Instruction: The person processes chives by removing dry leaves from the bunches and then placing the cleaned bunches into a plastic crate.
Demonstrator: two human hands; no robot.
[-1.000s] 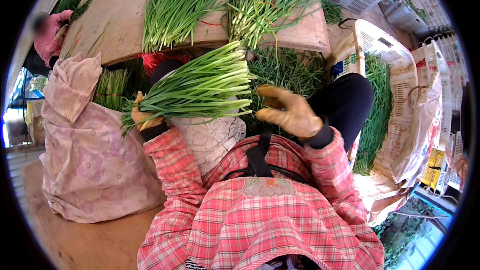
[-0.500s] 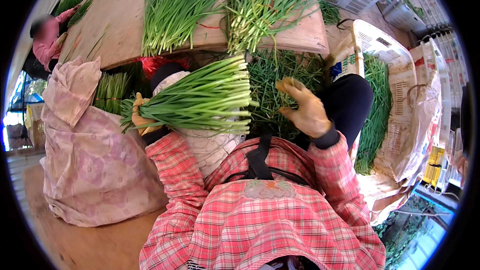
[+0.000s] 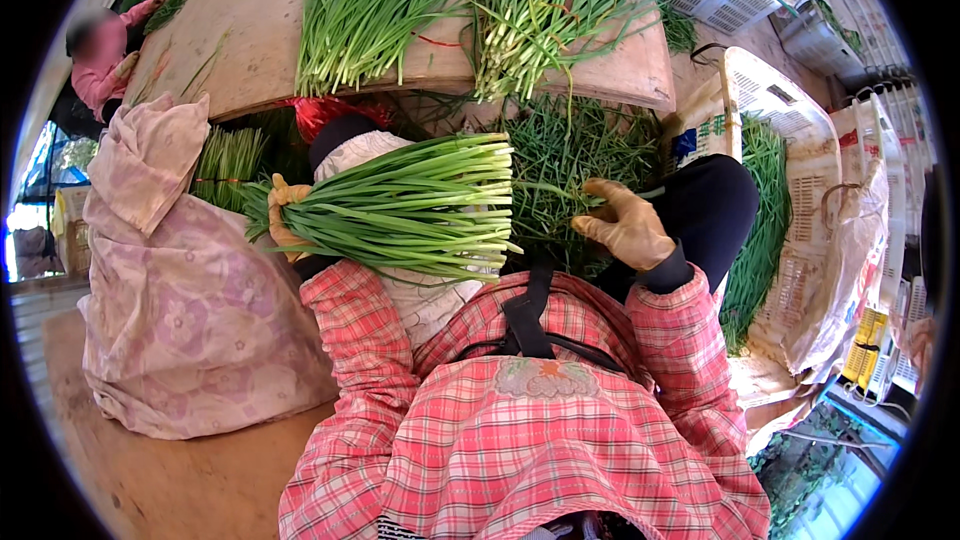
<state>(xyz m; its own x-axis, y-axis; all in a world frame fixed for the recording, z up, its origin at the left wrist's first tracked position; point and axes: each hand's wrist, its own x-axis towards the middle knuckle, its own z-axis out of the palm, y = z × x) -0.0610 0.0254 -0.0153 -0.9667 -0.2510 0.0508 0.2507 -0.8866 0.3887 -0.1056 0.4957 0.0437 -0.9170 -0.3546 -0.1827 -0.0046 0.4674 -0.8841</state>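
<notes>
My left hand (image 3: pixel 287 212), in a yellowish glove, is closed around the leafy end of a large bunch of garlic chives (image 3: pixel 420 205). The bunch lies sideways over my lap, its pale cut ends fanned toward the right. Just right of those ends is my right hand (image 3: pixel 632 228), also gloved, thumb and fingers drawn together on a loose chive stalk (image 3: pixel 550 188). That stalk's pale end shows past the knuckles; the exact grip is partly hidden. Below the hand, a heap of loose green leaves (image 3: pixel 570 145) fills the space beside my dark-trousered knee.
Two chive piles (image 3: pixel 385 15) (image 3: pixel 545 20) lie on the wooden table (image 3: pixel 250 40) ahead. A white crate (image 3: pixel 800 155) of chives stands at my right. Left are a tied chive bundle (image 3: pixel 228 160) and a flowered cloth (image 3: pixel 200 310). Another person (image 3: pixel 98 70) sits far left.
My right hand has gone from spread fingers to a closed grip, with a loose stalk now running through it. The bunch in my left hand has levelled out and shifted slightly right.
</notes>
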